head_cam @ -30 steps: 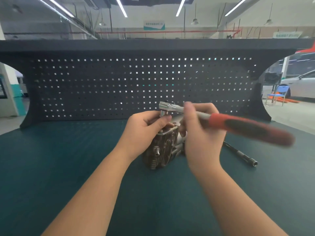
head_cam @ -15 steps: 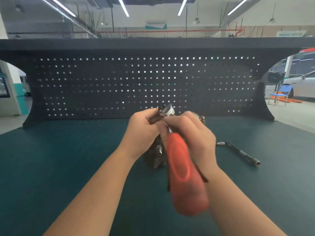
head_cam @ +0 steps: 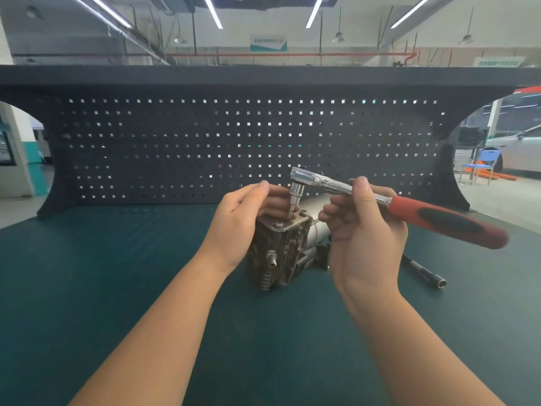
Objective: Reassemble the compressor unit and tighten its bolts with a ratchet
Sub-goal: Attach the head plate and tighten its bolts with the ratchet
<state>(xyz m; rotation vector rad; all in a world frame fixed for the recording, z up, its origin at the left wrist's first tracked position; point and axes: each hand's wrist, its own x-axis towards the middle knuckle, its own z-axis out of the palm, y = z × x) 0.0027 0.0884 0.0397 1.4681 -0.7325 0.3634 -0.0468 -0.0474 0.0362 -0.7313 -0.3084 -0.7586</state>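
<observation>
— Where's the compressor unit (head_cam: 281, 253)?
— Centre of the green bench mat (head_cam: 87, 288); grimy, finned metal, bolted top plate.
— Hands?
— Left hand (head_cam: 243, 224) curls round its top; right hand (head_cam: 360, 227) pinches the ratchet (head_cam: 380, 200) shank, red handle pointing right.

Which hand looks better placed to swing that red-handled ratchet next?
The right hand. It already holds the ratchet by its metal shaft, with the handle sticking out to the right. The left hand is busy at the top of the compressor unit, beside the socket.
</observation>
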